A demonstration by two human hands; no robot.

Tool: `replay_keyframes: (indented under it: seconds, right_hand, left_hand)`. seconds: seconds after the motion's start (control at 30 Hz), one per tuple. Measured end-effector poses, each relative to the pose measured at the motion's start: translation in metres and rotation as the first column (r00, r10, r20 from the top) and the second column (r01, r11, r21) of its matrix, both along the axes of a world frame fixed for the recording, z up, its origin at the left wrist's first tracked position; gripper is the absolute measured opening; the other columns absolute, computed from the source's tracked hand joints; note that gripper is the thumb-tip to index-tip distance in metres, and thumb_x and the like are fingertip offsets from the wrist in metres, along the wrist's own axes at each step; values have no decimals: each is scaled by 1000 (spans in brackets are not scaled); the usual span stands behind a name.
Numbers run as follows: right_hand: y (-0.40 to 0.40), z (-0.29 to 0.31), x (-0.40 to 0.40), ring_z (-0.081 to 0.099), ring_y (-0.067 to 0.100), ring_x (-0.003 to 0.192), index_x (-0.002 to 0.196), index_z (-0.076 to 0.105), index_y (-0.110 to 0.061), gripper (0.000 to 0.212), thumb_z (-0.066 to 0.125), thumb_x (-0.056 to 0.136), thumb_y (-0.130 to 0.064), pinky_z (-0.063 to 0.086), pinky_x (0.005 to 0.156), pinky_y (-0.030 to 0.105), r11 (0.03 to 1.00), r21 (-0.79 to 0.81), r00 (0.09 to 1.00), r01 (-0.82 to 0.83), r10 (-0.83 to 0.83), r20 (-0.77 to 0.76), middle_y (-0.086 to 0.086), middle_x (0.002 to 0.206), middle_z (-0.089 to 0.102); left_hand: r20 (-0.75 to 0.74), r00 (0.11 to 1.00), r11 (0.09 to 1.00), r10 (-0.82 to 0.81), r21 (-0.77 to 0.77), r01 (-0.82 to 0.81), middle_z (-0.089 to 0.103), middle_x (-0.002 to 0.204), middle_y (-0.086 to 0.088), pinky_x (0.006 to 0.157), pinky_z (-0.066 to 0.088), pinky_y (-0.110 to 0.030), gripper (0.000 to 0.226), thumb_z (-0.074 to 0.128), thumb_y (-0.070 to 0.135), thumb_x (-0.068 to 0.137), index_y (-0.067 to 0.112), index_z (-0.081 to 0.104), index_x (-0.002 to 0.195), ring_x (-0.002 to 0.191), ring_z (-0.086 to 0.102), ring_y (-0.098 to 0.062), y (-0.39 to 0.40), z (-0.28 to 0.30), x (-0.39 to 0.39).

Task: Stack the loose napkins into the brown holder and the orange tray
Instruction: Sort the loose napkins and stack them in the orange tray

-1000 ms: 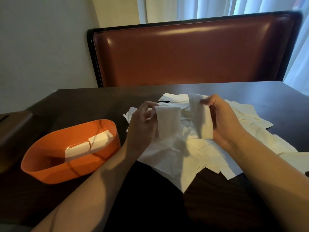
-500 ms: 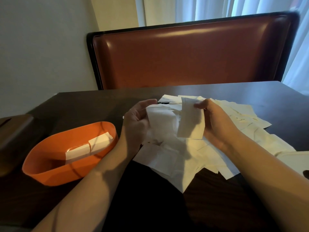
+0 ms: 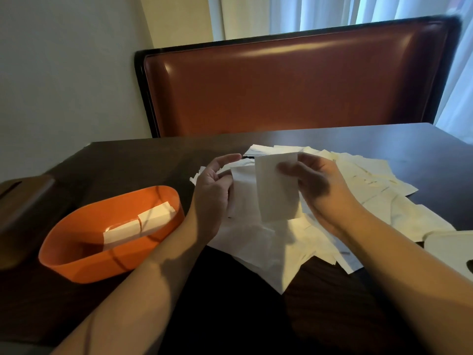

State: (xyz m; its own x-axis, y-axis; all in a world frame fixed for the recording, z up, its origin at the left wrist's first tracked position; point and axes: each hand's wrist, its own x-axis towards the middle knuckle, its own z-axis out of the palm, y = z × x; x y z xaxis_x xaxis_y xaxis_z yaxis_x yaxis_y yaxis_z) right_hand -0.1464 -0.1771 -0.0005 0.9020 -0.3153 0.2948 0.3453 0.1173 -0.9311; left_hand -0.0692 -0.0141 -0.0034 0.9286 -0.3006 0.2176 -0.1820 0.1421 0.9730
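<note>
White folded napkin (image 3: 277,187) pinched upright in right hand (image 3: 320,185) — left hand (image 3: 212,188) open, empty, beside it.

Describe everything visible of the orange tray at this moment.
The orange tray is an oval, deep-walled tub, apparently smooth plastic, standing upright on the dark table left of the person's left hand, which does not touch it. Its rim is rounded and its inside partly shadowed. A few folded white napkins lean inside against the far wall. A brown holder sits to its left; contact between them is unclear.
</note>
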Motion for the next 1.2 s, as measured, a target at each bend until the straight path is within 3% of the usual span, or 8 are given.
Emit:
replay_keyframes:
  seconds: [0.13,0.33,0.5,0.6,0.77,0.97,1.1,1.2]
  right_hand:
    - [6,-7,2,70,20,91,103,73,-4,15,63,92,-8,57,85,29,994,-97,999,45,-44,9,12,101,75]
    - [7,-9,4,70,19,91,101,74,-7,14,67,90,-12,57,86,32,992,-111,998,61,-61,8,9,100,76]
    - [3,-6,2,70,10,90,106,73,-9,18,68,90,-17,55,79,22,975,-166,989,147,-146,21,0,98,76]
    - [2,-4,2,69,7,87,106,73,-10,18,69,89,-16,54,77,19,968,-189,986,166,-164,24,-2,96,76]
    - [4,-4,3,68,6,88,109,72,-8,21,68,90,-18,53,74,16,962,-199,982,186,-186,20,-1,99,75]
    - [3,7,-2,67,15,89,104,69,2,16,60,94,-8,55,77,21,994,106,999,-34,33,9,7,93,72]
    - [13,0,0,62,14,73,92,72,-2,9,70,88,-9,54,71,26,970,-218,994,110,-109,18,12,84,71]
    - [15,-7,5,54,11,67,89,73,1,13,74,86,-11,46,64,25,933,-309,981,188,-192,15,20,83,68]
  left_hand:
    - [9,1000,997,-22,79,22,75,84,11,80,57,-45,34,44,3,101,27,64,113,91,67,-28,-1,0,0]
    - [28,997,990,-66,129,62,74,85,18,80,60,-38,32,44,6,102,31,63,110,86,69,-12,0,2,0]
    - [-191,979,997,-76,-1,77,77,86,1,81,57,-39,33,40,28,104,21,70,93,89,71,-21,-2,9,-5]
    - [-58,994,996,-90,-7,90,76,92,-6,78,60,-35,30,53,38,96,18,73,90,91,72,-24,2,7,-6]
    - [44,999,999,0,53,-3,75,88,7,73,61,-30,13,61,22,94,24,74,92,88,71,-14,1,0,-1]
    - [-76,994,994,75,-73,-80,75,99,-7,65,59,-30,20,59,23,97,13,75,103,86,71,-18,-1,2,-3]
    - [-105,993,995,49,-87,-58,74,94,-12,68,57,-29,24,53,24,100,18,75,92,82,67,-21,-2,4,-6]
    - [-85,996,998,23,-57,-28,73,102,-11,70,58,-29,25,50,24,101,14,73,104,91,68,-21,-2,4,-7]
